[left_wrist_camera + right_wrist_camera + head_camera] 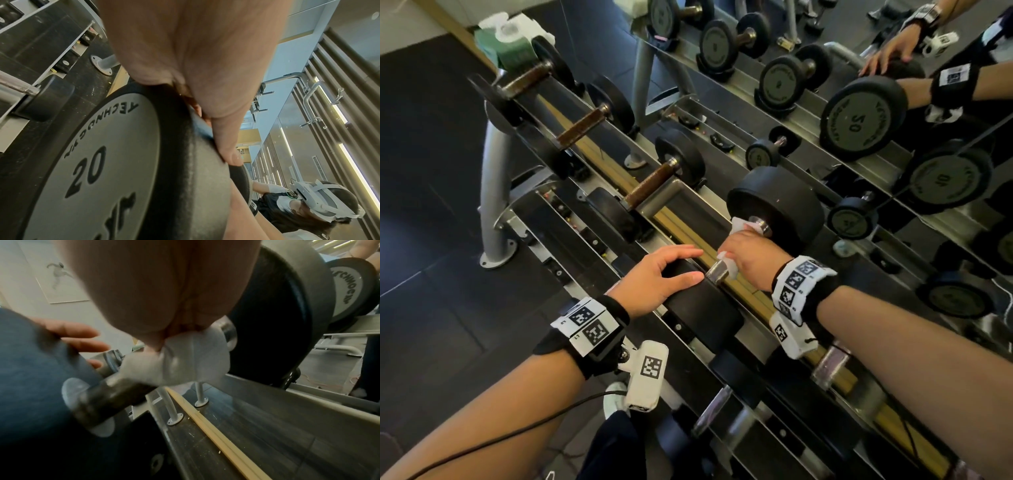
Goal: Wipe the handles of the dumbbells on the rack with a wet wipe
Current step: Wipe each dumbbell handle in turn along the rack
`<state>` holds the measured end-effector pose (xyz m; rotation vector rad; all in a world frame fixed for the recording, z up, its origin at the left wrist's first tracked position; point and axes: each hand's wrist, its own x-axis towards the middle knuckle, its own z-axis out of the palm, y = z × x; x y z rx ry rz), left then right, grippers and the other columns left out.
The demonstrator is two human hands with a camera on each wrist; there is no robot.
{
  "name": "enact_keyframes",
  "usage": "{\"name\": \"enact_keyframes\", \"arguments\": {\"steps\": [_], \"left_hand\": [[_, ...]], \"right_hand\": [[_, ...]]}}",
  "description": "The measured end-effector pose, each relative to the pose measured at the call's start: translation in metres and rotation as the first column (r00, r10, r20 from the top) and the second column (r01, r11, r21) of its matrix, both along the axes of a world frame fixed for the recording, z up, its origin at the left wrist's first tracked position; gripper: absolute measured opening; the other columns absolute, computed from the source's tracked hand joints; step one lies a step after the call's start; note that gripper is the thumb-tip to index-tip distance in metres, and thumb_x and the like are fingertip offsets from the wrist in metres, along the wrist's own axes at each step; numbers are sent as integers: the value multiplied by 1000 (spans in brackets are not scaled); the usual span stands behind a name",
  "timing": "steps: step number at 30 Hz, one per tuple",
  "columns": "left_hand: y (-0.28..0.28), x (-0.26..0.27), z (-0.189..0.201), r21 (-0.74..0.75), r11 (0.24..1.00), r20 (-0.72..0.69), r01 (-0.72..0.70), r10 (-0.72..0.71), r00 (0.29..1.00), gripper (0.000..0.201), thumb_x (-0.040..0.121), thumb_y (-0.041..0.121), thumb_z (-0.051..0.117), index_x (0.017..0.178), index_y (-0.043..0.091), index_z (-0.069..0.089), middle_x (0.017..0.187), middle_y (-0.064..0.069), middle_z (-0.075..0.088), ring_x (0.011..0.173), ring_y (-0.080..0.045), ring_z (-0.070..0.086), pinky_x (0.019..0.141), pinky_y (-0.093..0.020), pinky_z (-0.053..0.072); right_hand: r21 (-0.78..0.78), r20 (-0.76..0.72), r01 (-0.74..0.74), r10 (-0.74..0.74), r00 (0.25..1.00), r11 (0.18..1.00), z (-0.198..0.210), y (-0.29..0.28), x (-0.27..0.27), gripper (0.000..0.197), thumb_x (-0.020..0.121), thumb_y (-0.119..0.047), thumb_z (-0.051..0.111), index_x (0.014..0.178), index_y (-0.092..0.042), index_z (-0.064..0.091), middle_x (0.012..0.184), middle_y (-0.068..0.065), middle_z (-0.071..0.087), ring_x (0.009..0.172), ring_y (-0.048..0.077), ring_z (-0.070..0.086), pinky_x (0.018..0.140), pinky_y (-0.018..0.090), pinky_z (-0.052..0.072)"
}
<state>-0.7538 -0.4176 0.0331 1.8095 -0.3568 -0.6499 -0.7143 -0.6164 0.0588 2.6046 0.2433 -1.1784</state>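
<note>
A large black dumbbell [777, 205] lies across the rack [571, 212] in the middle of the head view. Its metal handle [717, 272] is wrapped in a white wet wipe [729, 265], and my right hand [748, 260] grips the wipe and handle together. In the right wrist view the wet wipe [185, 358] covers the handle [111, 395] under my palm. My left hand [661, 277] rests flat with straight fingers on the dumbbell's near head [702, 308]. The left wrist view shows that head [98, 170], marked 20, with my thumb [228, 142] lying on its rim.
Smaller dumbbells with brown handles [582, 125] sit further left on the rack. A green wipes pack [506, 44] stands at the rack's far left end. A mirror [825, 85] behind reflects dumbbells and my arms. Lower rack tiers hold more dumbbells [722, 404].
</note>
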Motion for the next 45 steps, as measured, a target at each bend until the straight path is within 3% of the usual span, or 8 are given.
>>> {"name": "enact_keyframes", "arguments": {"steps": [5, 13, 16, 22, 26, 31, 37, 45], "left_hand": [[0, 1, -2, 20, 1000, 29, 3, -3, 1000, 36, 88, 34, 70, 121, 45, 60, 132, 21, 50, 113, 25, 43, 83, 7, 32], [-1, 0, 4, 28, 1000, 56, 6, -8, 998, 35, 90, 29, 69, 124, 33, 62, 125, 19, 52, 106, 25, 43, 83, 7, 30], [1, 0, 5, 17, 1000, 43, 17, -18, 999, 34, 90, 30, 69, 123, 35, 61, 122, 25, 50, 107, 22, 45, 87, 1, 34], [2, 1, 3, 23, 998, 27, 54, -54, 998, 32, 90, 38, 66, 120, 44, 59, 123, 28, 49, 115, 5, 49, 83, -6, 42], [2, 2, 2, -1, 998, -11, 62, -62, 998, 31, 89, 37, 67, 119, 44, 60, 124, 23, 50, 114, -1, 52, 83, -13, 48], [1, 2, 3, -16, 998, 11, 59, -59, 998, 28, 91, 31, 67, 116, 41, 61, 124, 20, 51, 116, -1, 51, 97, -26, 49], [5, 4, 3, 25, 994, -15, 109, -109, 994, 33, 92, 32, 65, 123, 40, 59, 134, 10, 47, 122, -9, 47, 90, -20, 50], [4, 5, 3, 16, 994, -17, 104, -104, 994, 31, 92, 29, 66, 122, 37, 60, 133, 8, 49, 122, -12, 49, 95, -29, 54]], "right_hand": [[615, 327, -65, -179, 928, 786, -6, -25, -47, 36, 91, 4, 51, 121, -8, 66, 125, 14, 61, 118, 31, 51, 99, 35, 36], [751, 26, 319, -509, 860, 578, 2, -49, -76, 30, 101, -12, 46, 124, -18, 65, 123, 8, 65, 120, 21, 58, 107, 35, 42], [789, 171, 254, -597, 784, 559, 10, -61, -92, 30, 102, -15, 42, 119, -17, 67, 110, 9, 70, 104, 23, 64, 92, 36, 48], [900, 165, 303, -889, 426, 312, 10, -60, -111, 26, 104, -25, 41, 107, -19, 66, 93, -1, 68, 81, -5, 59, 69, 6, 40], [944, 27, 316, -977, 212, 95, -17, -42, -109, 29, 104, -25, 40, 94, -24, 67, 92, -2, 69, 85, 0, 62, 80, 25, 48], [891, -257, 360, -961, -100, -276, -48, -25, -92, 33, 101, -26, 45, 82, -22, 71, 100, 14, 71, 98, 34, 66, 96, 52, 50], [872, -310, 282, -898, -312, -399, -54, -26, -114, 23, 98, -28, 50, 84, -26, 69, 102, 12, 71, 98, 35, 66, 94, 55, 51], [827, -491, 183, -841, -225, -532, -34, -3, -94, 22, 97, -32, 54, 85, -30, 72, 103, 9, 72, 100, 30, 68, 95, 53, 52]]}}
